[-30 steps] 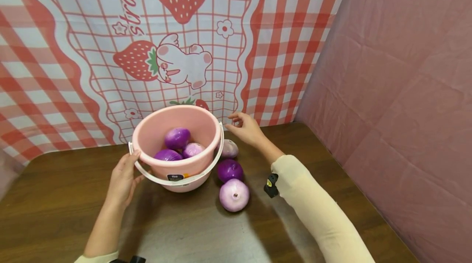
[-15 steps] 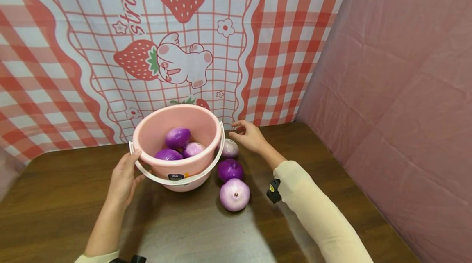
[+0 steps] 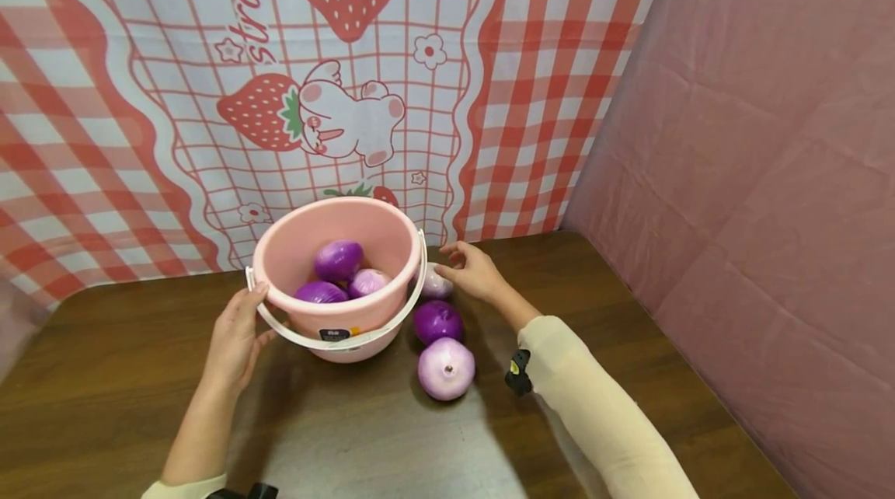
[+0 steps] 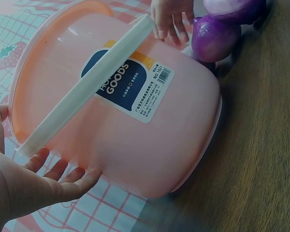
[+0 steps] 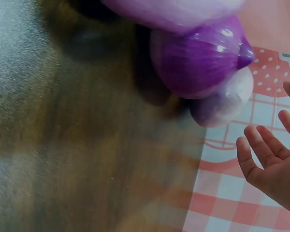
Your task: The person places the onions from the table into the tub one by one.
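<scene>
A pink bucket (image 3: 349,326) with a white handle (image 3: 294,337) stands on the table, with several onions (image 3: 339,260) inside it. My left hand (image 3: 236,337) grips the bucket's left rim, thumb at the rim and fingers against the outer wall, as the left wrist view shows. To the right of the bucket lie a pale onion (image 3: 446,369), a dark purple onion (image 3: 437,322) and, farthest back, a whitish-purple onion (image 3: 437,282). My right hand (image 3: 475,272) hovers by that farthest onion with loosely bent fingers; in the right wrist view a gap shows between fingertips (image 5: 243,143) and onion (image 5: 222,104).
The wooden table (image 3: 363,437) ends at the back against a red-and-white checked cloth (image 3: 538,134) printed with strawberries. A pink cloth wall (image 3: 755,188) rises along the right side. The bucket's handle hangs down over its front.
My right hand has come down from beside the bucket's rim towards the farthest onion. The left hand and the bucket have stayed in place.
</scene>
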The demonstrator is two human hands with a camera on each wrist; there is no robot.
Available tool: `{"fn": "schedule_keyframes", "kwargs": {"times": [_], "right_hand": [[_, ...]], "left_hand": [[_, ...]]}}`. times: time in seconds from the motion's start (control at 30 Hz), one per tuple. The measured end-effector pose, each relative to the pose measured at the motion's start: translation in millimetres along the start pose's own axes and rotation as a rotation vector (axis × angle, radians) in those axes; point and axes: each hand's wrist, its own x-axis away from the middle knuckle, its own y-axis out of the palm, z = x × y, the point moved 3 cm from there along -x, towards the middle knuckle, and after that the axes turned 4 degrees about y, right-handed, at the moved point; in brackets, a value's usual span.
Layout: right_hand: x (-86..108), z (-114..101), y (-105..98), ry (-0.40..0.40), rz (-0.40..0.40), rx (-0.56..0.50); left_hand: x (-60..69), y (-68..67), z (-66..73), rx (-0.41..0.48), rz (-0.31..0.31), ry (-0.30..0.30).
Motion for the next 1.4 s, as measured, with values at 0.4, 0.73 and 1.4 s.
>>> {"fn": "schedule_keyframes", "kwargs": {"times": [0.4,0.73,1.4], "right_hand": [[7.0,12.6,10.6,0.055,-0.008,-0.012],[8.5,22.9,19.2,0.09,-0.01,-0.027],[3.1,28.2,31.8,0.087,-0.011,-0.046]], "left_hand": [[0.4,1.0,0.1,0.0,0.0,0.003],[1.1,1.4,-0.2,0.02,-0.003,0.004],[0.5,0.0,0.2,0.034,-0.001,0.007]]}}
